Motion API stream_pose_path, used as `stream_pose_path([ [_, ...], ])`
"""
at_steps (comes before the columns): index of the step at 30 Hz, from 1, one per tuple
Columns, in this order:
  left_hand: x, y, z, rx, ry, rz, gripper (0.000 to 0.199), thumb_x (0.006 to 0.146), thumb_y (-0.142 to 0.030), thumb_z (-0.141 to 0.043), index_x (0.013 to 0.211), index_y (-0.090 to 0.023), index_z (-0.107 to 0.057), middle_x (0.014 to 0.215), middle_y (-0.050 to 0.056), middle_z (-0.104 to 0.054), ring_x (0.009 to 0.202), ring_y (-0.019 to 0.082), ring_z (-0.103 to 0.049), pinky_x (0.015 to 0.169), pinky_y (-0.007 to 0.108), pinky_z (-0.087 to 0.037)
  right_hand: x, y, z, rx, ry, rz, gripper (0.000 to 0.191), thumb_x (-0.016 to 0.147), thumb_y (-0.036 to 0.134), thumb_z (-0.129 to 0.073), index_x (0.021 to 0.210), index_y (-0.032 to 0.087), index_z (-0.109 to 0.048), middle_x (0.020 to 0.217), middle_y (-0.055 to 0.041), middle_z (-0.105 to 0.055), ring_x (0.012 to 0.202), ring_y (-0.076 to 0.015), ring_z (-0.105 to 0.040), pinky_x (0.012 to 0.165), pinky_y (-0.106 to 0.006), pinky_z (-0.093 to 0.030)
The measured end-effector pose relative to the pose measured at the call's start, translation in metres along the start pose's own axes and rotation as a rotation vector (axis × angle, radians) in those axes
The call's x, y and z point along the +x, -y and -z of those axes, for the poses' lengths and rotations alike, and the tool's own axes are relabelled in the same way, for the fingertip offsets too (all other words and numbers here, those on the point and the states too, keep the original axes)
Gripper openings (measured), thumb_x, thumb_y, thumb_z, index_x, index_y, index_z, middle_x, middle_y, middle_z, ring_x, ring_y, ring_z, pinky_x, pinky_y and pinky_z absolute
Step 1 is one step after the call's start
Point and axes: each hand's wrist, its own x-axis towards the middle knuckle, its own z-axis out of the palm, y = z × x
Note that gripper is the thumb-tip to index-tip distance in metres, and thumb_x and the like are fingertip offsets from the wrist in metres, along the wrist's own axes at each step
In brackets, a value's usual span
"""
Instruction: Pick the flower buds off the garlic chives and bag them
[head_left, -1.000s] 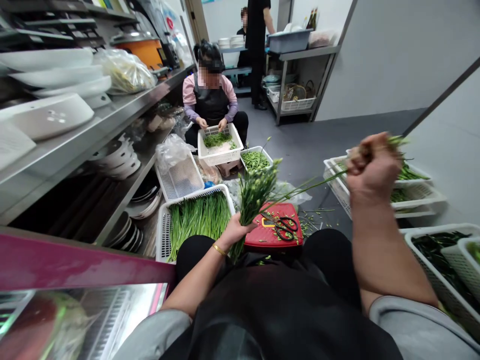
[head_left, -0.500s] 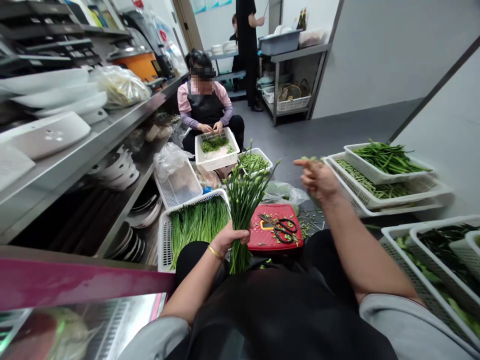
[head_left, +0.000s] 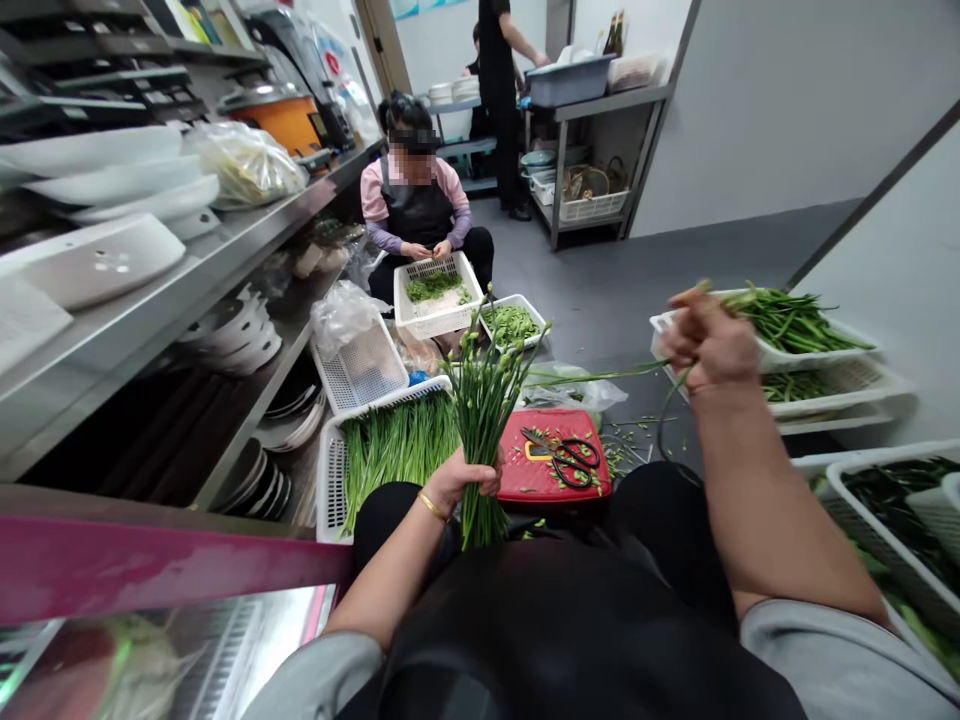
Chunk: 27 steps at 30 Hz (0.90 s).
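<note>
My left hand [head_left: 469, 480] is wrapped round an upright bunch of flowering chives [head_left: 491, 385], buds at the top and cut ends hanging over my lap. Out to the right, my raised right hand [head_left: 712, 345] is closed on thin chive stems [head_left: 619, 371]; a loose strand trails below it. The hand is slightly blurred, so how many stems it pinches I cannot tell. Between my knees, black-handled scissors [head_left: 568, 455] lie on a red stool top [head_left: 517, 480] strewn with green bits. Beside my left knee stands a white basket [head_left: 330, 490] full of long green chives [head_left: 397, 450].
Opposite me a person [head_left: 416, 205] works over a white basket [head_left: 435, 325] of greens. Stacked baskets of green beans [head_left: 806, 325] stand at right. A steel shelf [head_left: 247, 250] with dishes lines the left. Another person [head_left: 496, 110] stands by a steel table [head_left: 615, 100] behind.
My right hand has moved farther right, and thin stems now stretch out from it. My left hand keeps the bunch in place. The standing person's arm has lowered towards the grey tub.
</note>
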Motion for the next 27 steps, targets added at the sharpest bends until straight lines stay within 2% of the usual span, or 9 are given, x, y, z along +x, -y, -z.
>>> stream_pose_path([
  [4, 0.003, 0.001, -0.004, -0.003, 0.015, 0.02, 0.045, 0.053, -0.039, -0.085, 0.076, -0.013, -0.055, 0.043, -0.006, -0.049, 0.036, 0.007, -0.04, 0.043, 0.023, -0.032, -0.033, -0.036, -0.041, -0.088, 0.185, -0.267, 0.053, 0.046, 0.057, -0.086, 0.071, 0.016, -0.063, 0.039, 0.0133, -0.024, 0.033, -0.0018, -0.017, 0.035, -0.022, -0.007],
  [7, 0.002, 0.002, -0.005, 0.036, 0.017, 0.05, 0.045, 0.053, -0.038, -0.085, 0.076, -0.013, -0.056, 0.043, -0.005, -0.051, 0.037, 0.008, -0.042, 0.044, 0.024, -0.034, -0.046, -0.055, -0.07, -0.041, 0.24, -0.257, 0.054, 0.043, 0.058, -0.086, 0.061, 0.017, -0.056, 0.041, 0.0125, -0.026, 0.034, -0.001, -0.018, 0.036, -0.022, -0.008],
  [9, 0.0, 0.002, -0.004, 0.057, 0.034, 0.063, 0.045, 0.053, -0.039, -0.085, 0.076, -0.013, -0.056, 0.043, -0.004, -0.052, 0.037, 0.009, -0.043, 0.044, 0.024, -0.034, -0.042, -0.054, -0.075, -0.041, 0.192, -0.172, 0.054, 0.045, 0.056, -0.086, 0.054, 0.019, -0.048, 0.041, 0.0116, -0.026, 0.035, -0.0011, -0.018, 0.036, -0.023, -0.008],
  [12, -0.004, 0.002, -0.001, 0.043, 0.035, 0.045, 0.044, 0.054, -0.039, -0.084, 0.076, -0.013, -0.056, 0.042, -0.005, -0.051, 0.036, 0.009, -0.042, 0.044, 0.024, -0.033, -0.02, -0.028, -0.053, -0.042, 0.028, -0.005, 0.044, 0.056, 0.053, -0.083, 0.06, 0.02, -0.054, 0.042, 0.0108, -0.027, 0.036, -0.0033, -0.02, 0.037, -0.024, -0.009],
  [15, -0.006, 0.002, 0.004, 0.022, 0.036, 0.018, 0.043, 0.055, -0.039, -0.084, 0.075, -0.013, -0.056, 0.042, -0.006, -0.049, 0.035, 0.008, -0.041, 0.044, 0.024, -0.034, 0.013, 0.019, -0.006, 0.066, -0.256, 0.134, 0.038, 0.071, 0.048, -0.073, 0.06, 0.02, -0.051, 0.049, 0.0073, -0.038, 0.036, -0.0034, -0.021, 0.038, -0.026, -0.006],
  [18, -0.004, 0.003, 0.007, 0.002, 0.059, 0.013, 0.043, 0.055, -0.039, -0.084, 0.075, -0.014, -0.056, 0.042, -0.006, -0.049, 0.035, 0.008, -0.041, 0.044, 0.024, -0.034, 0.033, 0.057, 0.035, 0.177, -0.449, 0.205, 0.049, 0.093, 0.043, -0.047, 0.052, 0.022, -0.033, 0.042, 0.0084, -0.021, 0.035, -0.0041, -0.007, 0.04, -0.028, 0.0],
  [21, 0.001, 0.004, 0.007, -0.002, 0.08, 0.02, 0.043, 0.055, -0.04, -0.084, 0.074, -0.015, -0.055, 0.042, -0.006, -0.049, 0.035, 0.008, -0.04, 0.044, 0.024, -0.034, 0.025, 0.053, 0.035, 0.074, -0.235, 0.064, 0.046, 0.085, 0.049, -0.058, 0.053, 0.023, -0.038, 0.039, 0.0103, -0.008, 0.035, -0.0048, -0.004, 0.04, -0.027, 0.001],
  [24, 0.006, 0.005, 0.004, 0.005, 0.108, 0.027, 0.04, 0.057, -0.037, -0.083, 0.073, -0.014, -0.055, 0.043, -0.005, -0.049, 0.035, 0.008, -0.04, 0.044, 0.024, -0.033, -0.002, 0.01, -0.008, -0.066, 0.114, -0.197, 0.039, 0.055, 0.05, -0.083, 0.066, 0.019, -0.061, 0.039, 0.0124, -0.021, 0.034, -0.0033, -0.015, 0.038, -0.024, -0.002],
  [27, 0.006, 0.006, 0.0, 0.019, 0.126, 0.038, 0.038, 0.059, -0.034, -0.082, 0.075, -0.013, -0.056, 0.043, -0.004, -0.05, 0.036, 0.008, -0.042, 0.044, 0.023, -0.033, -0.024, -0.032, -0.056, -0.089, 0.335, -0.358, 0.046, 0.046, 0.048, -0.088, 0.066, 0.017, -0.059, 0.04, 0.0125, -0.026, 0.034, -0.002, -0.018, 0.037, -0.023, -0.006],
])
